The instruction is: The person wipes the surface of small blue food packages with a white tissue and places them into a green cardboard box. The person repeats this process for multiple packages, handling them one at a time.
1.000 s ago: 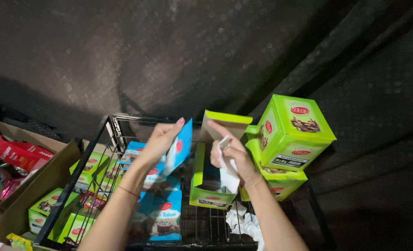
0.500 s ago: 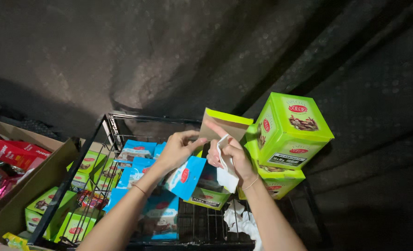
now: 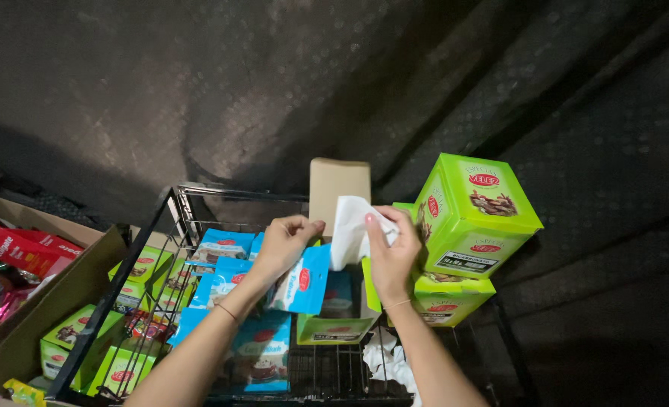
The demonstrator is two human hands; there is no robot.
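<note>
On the black wire rack (image 3: 180,226), an open green carton (image 3: 334,325) sits near the right edge beside stacked green boxes (image 3: 476,215). The left hand (image 3: 285,245) pinches a blue pouch (image 3: 300,280) over the carton; the right hand (image 3: 391,252) clamps a white cloth (image 3: 349,230). This looks like mid-wiping; the pouch likely needs steadying against the cloth.

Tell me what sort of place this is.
Probably a small shop's stock corner: a black wire rack holds many blue snack packets, green boxes sit stacked beside it, and an open cardboard carton holds more goods.
</note>
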